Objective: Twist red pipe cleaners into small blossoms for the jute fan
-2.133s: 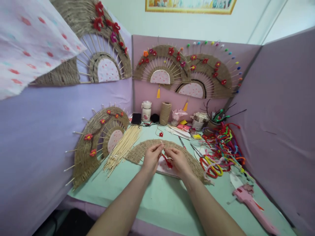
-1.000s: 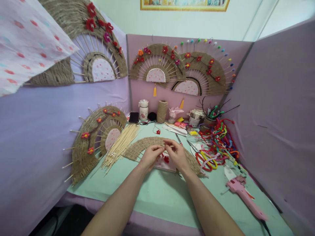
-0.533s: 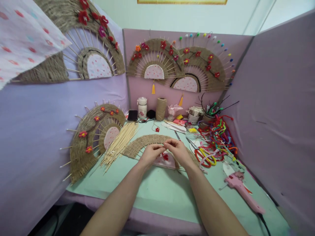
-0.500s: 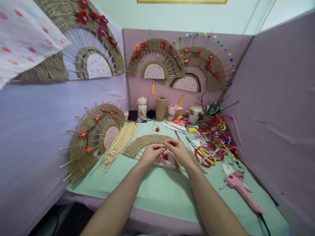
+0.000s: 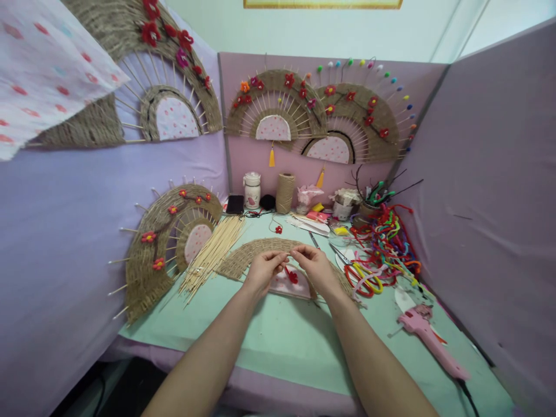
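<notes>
My left hand (image 5: 266,271) and my right hand (image 5: 316,267) meet fingertip to fingertip above the table, both closed in a pinch. From the left fingertips a red pipe cleaner (image 5: 292,277) hangs down, its lower end bent into petal-like loops. The right fingertips pinch close to its upper part, where the fingers hide most of it. Beneath the hands lies a half-round twine-woven fan (image 5: 247,256) with a pale, spotted cloth centre. A small red flower (image 5: 278,230) on a thin wire lies beyond the fan.
Bamboo sticks (image 5: 212,255) lie left of the fan. Scissors (image 5: 362,278), a heap of coloured pipe cleaners (image 5: 386,237) and a pink glue gun (image 5: 434,341) are on the right. A twine spool (image 5: 285,193) and a white jar (image 5: 252,191) stand behind. Finished fans (image 5: 278,87) hang on the partitions.
The red looped piece has shifted slightly, and its stem now shows below the left fingertips. Both hands keep nearly the same place, fingers still pinched together.
</notes>
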A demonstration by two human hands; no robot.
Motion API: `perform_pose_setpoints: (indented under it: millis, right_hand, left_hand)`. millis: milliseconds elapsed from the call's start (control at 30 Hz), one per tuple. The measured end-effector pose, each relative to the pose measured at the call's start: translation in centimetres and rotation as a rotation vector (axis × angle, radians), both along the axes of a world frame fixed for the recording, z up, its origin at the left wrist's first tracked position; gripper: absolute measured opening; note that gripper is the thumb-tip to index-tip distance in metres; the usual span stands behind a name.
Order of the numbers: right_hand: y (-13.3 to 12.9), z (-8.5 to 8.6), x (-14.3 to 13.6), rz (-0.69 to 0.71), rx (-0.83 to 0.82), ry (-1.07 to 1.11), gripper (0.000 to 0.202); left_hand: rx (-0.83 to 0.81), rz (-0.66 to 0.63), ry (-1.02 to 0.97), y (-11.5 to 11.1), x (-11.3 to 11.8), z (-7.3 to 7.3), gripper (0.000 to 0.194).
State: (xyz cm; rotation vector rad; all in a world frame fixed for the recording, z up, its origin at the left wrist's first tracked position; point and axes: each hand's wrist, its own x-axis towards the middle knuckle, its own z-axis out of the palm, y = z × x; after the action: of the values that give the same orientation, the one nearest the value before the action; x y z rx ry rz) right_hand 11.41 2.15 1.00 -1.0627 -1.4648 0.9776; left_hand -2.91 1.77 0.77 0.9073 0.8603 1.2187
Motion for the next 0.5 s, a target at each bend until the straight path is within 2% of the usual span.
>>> perform_pose_setpoints:
  millis: [233,433,500]
  right_hand:
    - [-0.1,-0.3,-0.5,0.0,0.027,0.007,0.024]
    - [-0.4,0.7,-0.5,-0.037,-0.028,0.076,0.028]
    - [-0.6,0.9,-0.5,-0.009,-0.048,0.085,0.029]
  left_hand:
    - [-0.079,0.028,-0.157,0.2,0.1,-0.1,0.021]
    - [-0.131,0.005,-0.318,0.4,-0.2,0.0,0.013]
    - [-0.146,-0.016,-0.367,0.5,-0.4,0.1,0.01]
